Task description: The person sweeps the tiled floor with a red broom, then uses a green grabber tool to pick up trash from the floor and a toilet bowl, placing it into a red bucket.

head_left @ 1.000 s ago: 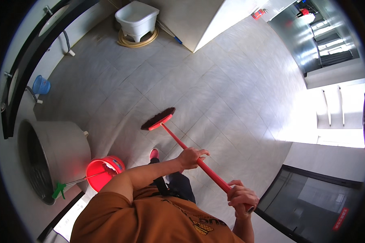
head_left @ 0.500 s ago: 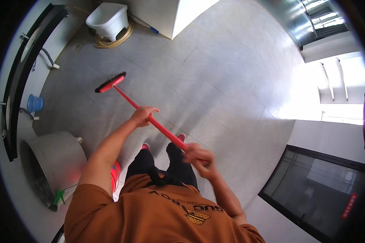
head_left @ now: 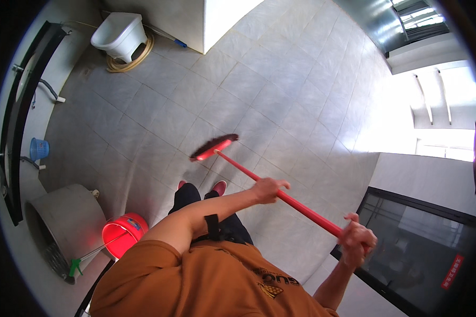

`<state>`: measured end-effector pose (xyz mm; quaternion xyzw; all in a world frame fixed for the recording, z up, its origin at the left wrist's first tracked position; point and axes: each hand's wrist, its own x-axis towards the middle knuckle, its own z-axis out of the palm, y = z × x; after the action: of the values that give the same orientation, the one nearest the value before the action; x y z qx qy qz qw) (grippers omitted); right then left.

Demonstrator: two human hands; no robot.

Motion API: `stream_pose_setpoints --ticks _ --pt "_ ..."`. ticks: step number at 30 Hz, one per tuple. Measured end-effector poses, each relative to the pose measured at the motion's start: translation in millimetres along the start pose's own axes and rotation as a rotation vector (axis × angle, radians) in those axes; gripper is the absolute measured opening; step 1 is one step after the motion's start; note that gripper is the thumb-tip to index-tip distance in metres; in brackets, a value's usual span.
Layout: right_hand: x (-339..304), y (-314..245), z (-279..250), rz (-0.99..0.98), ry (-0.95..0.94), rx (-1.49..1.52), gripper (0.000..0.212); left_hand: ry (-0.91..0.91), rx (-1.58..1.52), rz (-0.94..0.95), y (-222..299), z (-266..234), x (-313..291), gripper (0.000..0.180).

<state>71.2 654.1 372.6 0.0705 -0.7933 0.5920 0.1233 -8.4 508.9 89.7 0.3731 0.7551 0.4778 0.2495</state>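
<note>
A red broom (head_left: pixel 312 215) slants across the middle of the head view, its handle rising toward the lower right. Its wide red head with dark bristles (head_left: pixel 214 145) is at the floor just ahead of my shoes. Partway along the handle my left hand (head_left: pixel 267 190) is closed round it, index finger sticking out. My right hand (head_left: pixel 357 242) grips the handle near its top end, off to my right, and looks slightly blurred.
Grey floor tiles (head_left: pixel 280 95) spread ahead. At left stand a red bucket (head_left: pixel 141 224) with a green-handled tool (head_left: pixel 76 267), a large metal drum (head_left: pixel 82 211) and a blue basket (head_left: pixel 39 149). A white tub (head_left: pixel 122 39) with a coiled hose (head_left: pixel 122 67) sits far left; a dark-framed glass panel (head_left: pixel 407 238) is at right.
The broom head has swept from the far left back toward my feet and rightward. Both hands have moved right with the handle, still gripping it. More of the red bucket now shows.
</note>
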Motion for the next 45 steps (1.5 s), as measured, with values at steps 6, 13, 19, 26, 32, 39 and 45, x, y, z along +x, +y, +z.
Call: stream_pose_setpoints --ticks 6,13,19,26,32,39,45 --pt "26 107 111 0.192 -0.275 0.314 0.013 0.334 0.176 -0.045 -153 -106 -69 0.013" --pt "95 120 132 0.354 -0.143 0.362 0.008 0.336 0.383 -0.113 -178 -204 -47 0.02" --pt "208 33 68 -0.052 0.063 0.127 0.011 0.151 0.048 -0.021 -60 -200 77 0.021" --pt "237 95 165 0.128 0.083 0.303 0.021 0.394 0.035 -0.084 -158 -247 27 0.011" --pt "233 139 221 0.377 -0.075 0.404 0.013 0.374 0.247 -0.2 -231 -319 -31 0.01" --pt "284 51 114 -0.047 0.09 0.248 0.016 0.262 0.071 0.111 -96 -287 76 0.03" --pt "281 77 167 0.035 0.071 0.216 0.013 0.219 -0.043 -0.039 -147 -267 59 0.019"
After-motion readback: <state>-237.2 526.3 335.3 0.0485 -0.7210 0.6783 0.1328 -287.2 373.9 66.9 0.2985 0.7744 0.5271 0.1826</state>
